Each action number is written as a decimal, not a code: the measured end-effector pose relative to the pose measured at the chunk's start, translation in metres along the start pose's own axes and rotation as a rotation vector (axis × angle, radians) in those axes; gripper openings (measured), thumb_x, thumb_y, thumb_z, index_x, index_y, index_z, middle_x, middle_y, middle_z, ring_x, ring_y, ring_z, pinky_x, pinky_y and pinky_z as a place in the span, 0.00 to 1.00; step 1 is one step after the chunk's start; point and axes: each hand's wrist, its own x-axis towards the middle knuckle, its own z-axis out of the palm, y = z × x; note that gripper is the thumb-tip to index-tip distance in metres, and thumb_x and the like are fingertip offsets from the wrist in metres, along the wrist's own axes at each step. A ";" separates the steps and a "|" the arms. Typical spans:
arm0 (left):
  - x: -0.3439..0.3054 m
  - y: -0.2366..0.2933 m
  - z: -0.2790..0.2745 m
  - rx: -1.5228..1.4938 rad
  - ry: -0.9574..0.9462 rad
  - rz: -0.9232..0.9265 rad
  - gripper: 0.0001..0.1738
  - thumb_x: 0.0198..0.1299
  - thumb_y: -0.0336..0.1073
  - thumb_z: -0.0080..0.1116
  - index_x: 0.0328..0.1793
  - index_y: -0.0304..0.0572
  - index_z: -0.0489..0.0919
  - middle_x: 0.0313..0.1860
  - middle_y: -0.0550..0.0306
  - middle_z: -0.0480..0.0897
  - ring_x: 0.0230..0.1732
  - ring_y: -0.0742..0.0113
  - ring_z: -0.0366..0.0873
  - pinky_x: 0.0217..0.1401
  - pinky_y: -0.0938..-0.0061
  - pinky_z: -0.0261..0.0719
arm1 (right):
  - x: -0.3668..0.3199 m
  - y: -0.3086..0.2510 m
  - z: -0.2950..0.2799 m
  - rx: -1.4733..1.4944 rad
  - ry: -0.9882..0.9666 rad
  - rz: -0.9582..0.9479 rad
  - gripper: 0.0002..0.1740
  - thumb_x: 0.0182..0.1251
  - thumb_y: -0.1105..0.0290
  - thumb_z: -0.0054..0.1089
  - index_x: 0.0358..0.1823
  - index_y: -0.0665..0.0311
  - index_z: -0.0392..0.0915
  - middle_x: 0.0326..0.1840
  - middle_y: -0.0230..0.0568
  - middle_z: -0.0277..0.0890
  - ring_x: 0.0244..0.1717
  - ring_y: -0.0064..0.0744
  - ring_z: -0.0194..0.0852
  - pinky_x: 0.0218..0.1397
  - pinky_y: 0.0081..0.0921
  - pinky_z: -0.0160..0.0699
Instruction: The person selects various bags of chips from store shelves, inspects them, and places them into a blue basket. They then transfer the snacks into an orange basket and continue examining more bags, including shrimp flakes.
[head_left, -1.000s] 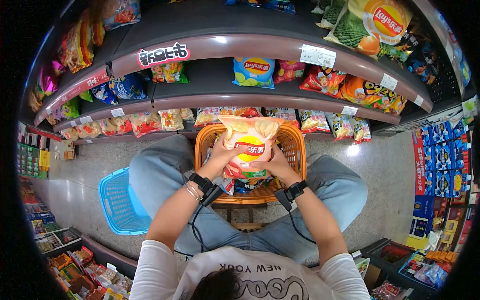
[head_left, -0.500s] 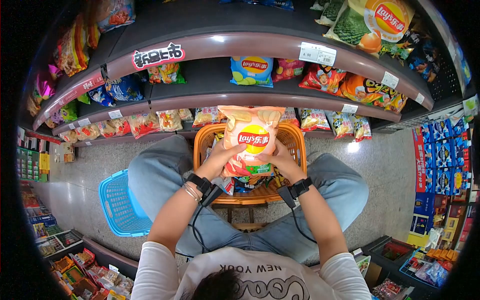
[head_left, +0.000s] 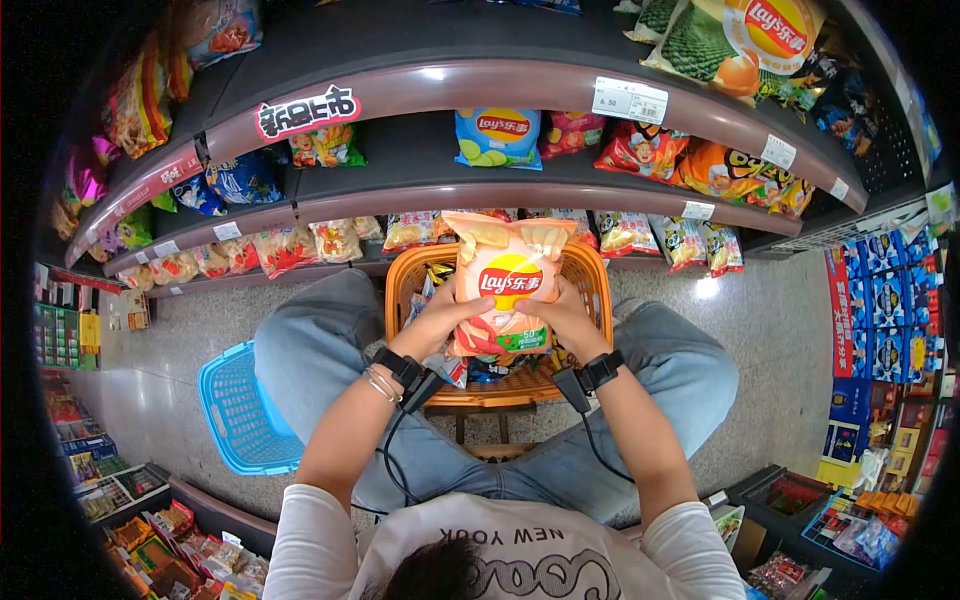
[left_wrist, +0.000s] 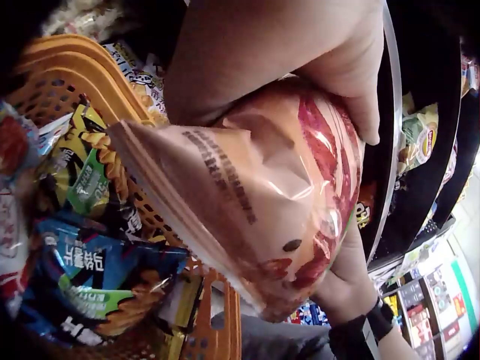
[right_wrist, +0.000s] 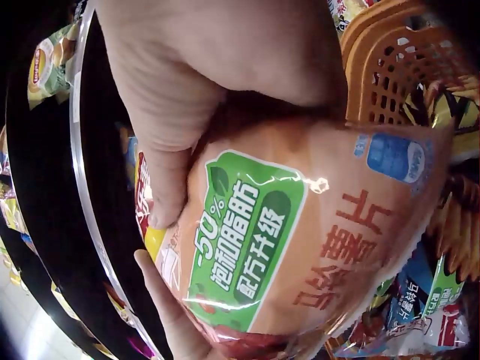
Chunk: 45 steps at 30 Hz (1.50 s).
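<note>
In the head view a peach-coloured bag of Lay's potato chips is held upright over an orange basket. My left hand grips its left side, thumb across the front. The right hand grips the opposite side with its thumb on the front too. From the left wrist, the left hand curls over the puffed bag, whose sealed end points toward the basket. The right wrist view shows the right hand around the bag, with a green label on it. The fingers behind the bag are mostly hidden.
Several snack bags, among them a blue one, lie inside the basket. A light blue basket stands on the floor at left. Curved shelves of snacks rise ahead, with a blue Lay's bag on one. Cables hang from both wrists.
The chip bag has shifted slightly right, its front facing the head camera more. The right thumb has moved up the front of the bag. Both hands still hold it.
</note>
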 end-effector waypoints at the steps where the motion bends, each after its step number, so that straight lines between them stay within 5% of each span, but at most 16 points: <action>1: 0.000 -0.001 0.000 0.003 0.016 0.015 0.36 0.58 0.33 0.66 0.70 0.37 0.61 0.62 0.52 0.74 0.60 0.67 0.73 0.62 0.69 0.73 | 0.000 0.000 0.000 0.003 0.000 0.000 0.27 0.52 0.78 0.72 0.54 0.69 0.72 0.50 0.40 0.79 0.48 0.27 0.79 0.54 0.25 0.80; 12: 0.000 0.006 0.003 0.041 0.108 0.017 0.26 0.60 0.34 0.63 0.63 0.34 0.70 0.56 0.53 0.79 0.54 0.67 0.79 0.59 0.70 0.77 | -0.002 -0.001 0.007 0.036 -0.040 -0.034 0.33 0.52 0.79 0.71 0.61 0.68 0.67 0.56 0.41 0.74 0.55 0.28 0.75 0.58 0.27 0.76; 19: 0.003 0.003 -0.001 0.176 -0.045 -0.066 0.37 0.54 0.31 0.69 0.69 0.38 0.62 0.60 0.53 0.75 0.60 0.66 0.73 0.64 0.70 0.71 | 0.003 0.001 -0.003 0.103 0.013 -0.067 0.30 0.56 0.77 0.69 0.61 0.68 0.67 0.57 0.42 0.74 0.55 0.31 0.76 0.58 0.28 0.78; 25: 0.005 -0.007 -0.003 0.168 0.064 0.071 0.40 0.52 0.35 0.71 0.68 0.36 0.62 0.59 0.52 0.75 0.59 0.66 0.74 0.63 0.70 0.72 | 0.003 -0.002 -0.001 0.026 0.015 -0.099 0.29 0.53 0.79 0.70 0.58 0.68 0.71 0.55 0.40 0.76 0.52 0.29 0.77 0.56 0.26 0.78; 32: 0.005 -0.001 -0.003 0.093 0.191 0.113 0.25 0.58 0.33 0.65 0.60 0.35 0.71 0.51 0.54 0.80 0.50 0.67 0.80 0.55 0.72 0.79 | 0.004 0.006 0.004 -0.006 -0.084 -0.106 0.41 0.48 0.78 0.75 0.65 0.66 0.63 0.60 0.39 0.72 0.60 0.30 0.70 0.63 0.29 0.72; 38: 0.007 0.006 -0.010 -0.114 0.243 0.144 0.23 0.56 0.32 0.68 0.57 0.37 0.73 0.49 0.56 0.81 0.47 0.68 0.81 0.53 0.73 0.80 | 0.003 0.004 0.003 -0.119 -0.258 0.040 0.46 0.47 0.73 0.77 0.68 0.65 0.59 0.63 0.40 0.69 0.63 0.29 0.67 0.66 0.29 0.68; 42: 0.008 0.001 -0.009 -0.125 0.236 0.151 0.32 0.58 0.38 0.66 0.65 0.35 0.64 0.57 0.50 0.76 0.55 0.65 0.77 0.56 0.70 0.77 | 0.002 0.002 0.005 -0.084 -0.166 0.025 0.35 0.53 0.76 0.72 0.62 0.68 0.65 0.56 0.39 0.75 0.55 0.27 0.75 0.58 0.27 0.76; 45: 0.016 -0.011 -0.012 0.187 0.360 0.317 0.38 0.57 0.41 0.67 0.67 0.34 0.60 0.60 0.47 0.73 0.58 0.60 0.74 0.58 0.69 0.75 | 0.005 0.008 0.002 -0.114 -0.003 -0.096 0.36 0.53 0.74 0.73 0.62 0.68 0.64 0.55 0.40 0.76 0.52 0.26 0.76 0.54 0.25 0.78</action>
